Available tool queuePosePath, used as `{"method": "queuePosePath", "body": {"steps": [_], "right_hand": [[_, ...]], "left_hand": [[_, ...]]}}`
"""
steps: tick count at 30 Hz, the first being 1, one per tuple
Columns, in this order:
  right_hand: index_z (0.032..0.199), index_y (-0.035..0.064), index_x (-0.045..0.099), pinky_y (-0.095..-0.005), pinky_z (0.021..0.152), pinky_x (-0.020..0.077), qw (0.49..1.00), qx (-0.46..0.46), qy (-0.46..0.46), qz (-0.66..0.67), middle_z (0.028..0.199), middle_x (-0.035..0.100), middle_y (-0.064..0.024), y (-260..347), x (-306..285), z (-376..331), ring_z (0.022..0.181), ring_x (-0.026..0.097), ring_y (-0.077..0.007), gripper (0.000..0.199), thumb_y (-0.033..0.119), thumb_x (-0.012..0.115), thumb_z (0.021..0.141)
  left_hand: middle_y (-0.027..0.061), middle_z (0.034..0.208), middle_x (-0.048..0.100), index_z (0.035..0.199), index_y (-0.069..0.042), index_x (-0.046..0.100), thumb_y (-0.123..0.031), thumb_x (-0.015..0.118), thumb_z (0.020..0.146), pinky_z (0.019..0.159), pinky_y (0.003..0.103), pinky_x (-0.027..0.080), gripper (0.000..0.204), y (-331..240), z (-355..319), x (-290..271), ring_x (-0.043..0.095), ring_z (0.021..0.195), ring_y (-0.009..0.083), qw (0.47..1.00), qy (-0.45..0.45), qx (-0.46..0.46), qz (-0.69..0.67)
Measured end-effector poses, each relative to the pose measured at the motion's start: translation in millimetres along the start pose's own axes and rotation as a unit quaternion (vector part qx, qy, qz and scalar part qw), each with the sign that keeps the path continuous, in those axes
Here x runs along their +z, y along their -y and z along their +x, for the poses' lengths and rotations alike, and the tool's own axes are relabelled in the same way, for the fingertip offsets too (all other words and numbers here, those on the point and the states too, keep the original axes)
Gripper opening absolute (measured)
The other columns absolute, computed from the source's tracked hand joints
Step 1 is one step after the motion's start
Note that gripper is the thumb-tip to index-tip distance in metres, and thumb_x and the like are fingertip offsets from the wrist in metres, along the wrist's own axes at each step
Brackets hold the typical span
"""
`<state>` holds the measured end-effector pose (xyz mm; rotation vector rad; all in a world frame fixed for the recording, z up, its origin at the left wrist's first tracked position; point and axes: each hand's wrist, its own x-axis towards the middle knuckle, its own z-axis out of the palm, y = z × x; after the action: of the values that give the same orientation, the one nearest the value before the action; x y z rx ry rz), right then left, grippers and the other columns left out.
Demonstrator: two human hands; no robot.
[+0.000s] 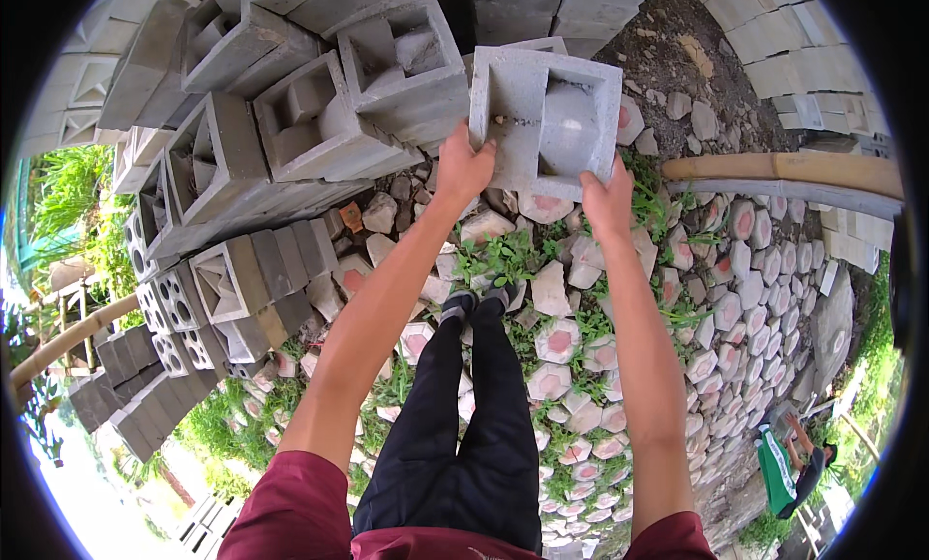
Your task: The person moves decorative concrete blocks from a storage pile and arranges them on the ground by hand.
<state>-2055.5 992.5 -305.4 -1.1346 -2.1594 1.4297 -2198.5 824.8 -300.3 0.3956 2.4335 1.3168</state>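
A grey concrete ventilation block (523,124) with a square frame and a curved inner divider is held out in front of me. My left hand (466,161) grips its left side near the lower corner. On the opposite lower corner my right hand (608,197) is closed round the edge. Most fingertips are hidden behind the block. Just left of it stands a stack of similar hollow blocks (402,61), their open faces turned toward me. Whether the held block touches the stack behind it, I cannot tell.
Hexagonal paving stones (556,340) with weeds between them cover the ground around my feet. A bamboo pole (784,170) lies across at the right. Round-holed blocks (177,306) are stacked at the left. Another person (808,463) is at the far lower right.
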Motion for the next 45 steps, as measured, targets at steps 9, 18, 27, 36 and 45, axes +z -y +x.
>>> {"method": "queuePosePath", "body": {"steps": [9, 18, 27, 36, 45], "right_hand": [[0.131, -0.0023, 0.047, -0.0316, 0.071, 0.0506, 0.988, 0.099, -0.027, 0.118, 0.103, 0.065, -0.0175, -52, -13, -158, 0.08, 0.065, -0.0204, 0.058, 0.003, 0.057, 0.074], [0.13, 0.0008, 0.052, -0.0309, 0.064, 0.0497, 0.96, 0.186, -0.107, 0.179, 0.085, 0.068, -0.0139, -51, -10, -298, 0.065, 0.062, -0.0179, 0.06, 0.008, 0.059, 0.071], [0.127, 0.0028, 0.055, -0.0326, 0.06, 0.0477, 0.909, 0.187, -0.28, 0.247, 0.073, 0.065, -0.0091, 21, -39, -414, 0.06, 0.059, -0.0161, 0.056, 0.009, 0.061, 0.072], [0.123, 0.0034, 0.058, -0.0309, 0.075, 0.05, 0.824, 0.269, -0.424, 0.263, 0.088, 0.069, -0.0159, 90, -97, -567, 0.076, 0.066, -0.0216, 0.054, 0.012, 0.06, 0.069], [0.144, -0.0009, 0.029, -0.0341, 0.104, 0.0348, 0.665, 0.215, -0.5, 0.511, 0.139, 0.042, -0.0168, 112, -122, -721, 0.125, 0.043, -0.0253, 0.081, 0.029, 0.072, 0.082]], "left_hand": [[0.0178, 0.08, 0.067, 0.115, 0.001, 0.059, -0.015, 0.065, 0.08, 0.069, 0.038, 0.05, 0.038, 13, -108, -26, 0.063, 0.067, 0.0281, 0.981, 0.16, -0.056, 0.093], [0.0247, 0.089, 0.067, 0.115, 0.0, 0.059, -0.016, 0.065, 0.078, 0.076, 0.042, 0.05, 0.042, 42, -187, -59, 0.066, 0.084, 0.0391, 0.946, 0.287, 0.019, 0.147], [0.0166, 0.112, 0.059, 0.136, -0.002, 0.035, -0.017, 0.073, 0.075, 0.092, 0.037, 0.045, 0.073, -32, -230, -93, 0.058, 0.103, 0.0261, 0.902, 0.425, -0.068, -0.021], [0.0154, 0.119, 0.053, 0.144, -0.009, 0.025, 0.004, 0.063, 0.063, 0.084, 0.038, 0.05, 0.09, -107, -343, -94, 0.057, 0.101, 0.0267, 0.761, 0.622, -0.153, -0.099], [0.0149, 0.117, 0.053, 0.143, -0.013, 0.023, 0.003, 0.062, 0.063, 0.08, 0.041, 0.052, 0.09, -187, -490, -74, 0.057, 0.101, 0.0273, 0.655, 0.749, -0.098, 0.021]]}}
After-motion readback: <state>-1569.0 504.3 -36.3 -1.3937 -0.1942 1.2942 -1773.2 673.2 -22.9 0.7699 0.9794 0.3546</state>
